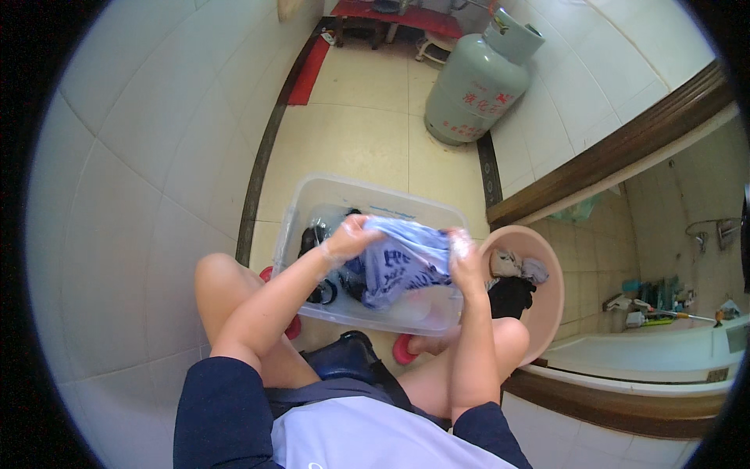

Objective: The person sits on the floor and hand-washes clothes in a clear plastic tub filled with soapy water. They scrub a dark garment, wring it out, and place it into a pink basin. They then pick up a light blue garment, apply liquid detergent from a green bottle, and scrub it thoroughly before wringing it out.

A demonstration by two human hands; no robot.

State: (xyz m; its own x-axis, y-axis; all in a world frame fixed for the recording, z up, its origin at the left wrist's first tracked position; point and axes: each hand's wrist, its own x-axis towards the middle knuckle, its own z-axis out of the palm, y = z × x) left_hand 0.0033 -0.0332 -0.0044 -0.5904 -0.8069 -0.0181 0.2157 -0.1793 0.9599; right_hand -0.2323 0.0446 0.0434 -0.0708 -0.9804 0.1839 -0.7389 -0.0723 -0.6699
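Observation:
Between my two hands a light-blue garment (406, 266) with dark-blue printing is stretched along its upper edge; its exact kind cannot be told. My left hand (349, 237) is closed on its left end, and my right hand (464, 262) grips the right end. Both hands look wet or sudsy. The garment hangs over a clear plastic tub (355, 317) with water in it. Dark clothes (312, 238) lie at the tub's left side, partly hidden by my left forearm.
Right of the tub stands a pink basin (551, 313) holding dark and pale clothes (512, 297). A grey-green gas cylinder (476, 90) is on the tiled floor at the far right. Under me is a dark stool (348, 358). A doorway with a brown frame (617, 141) opens on the right.

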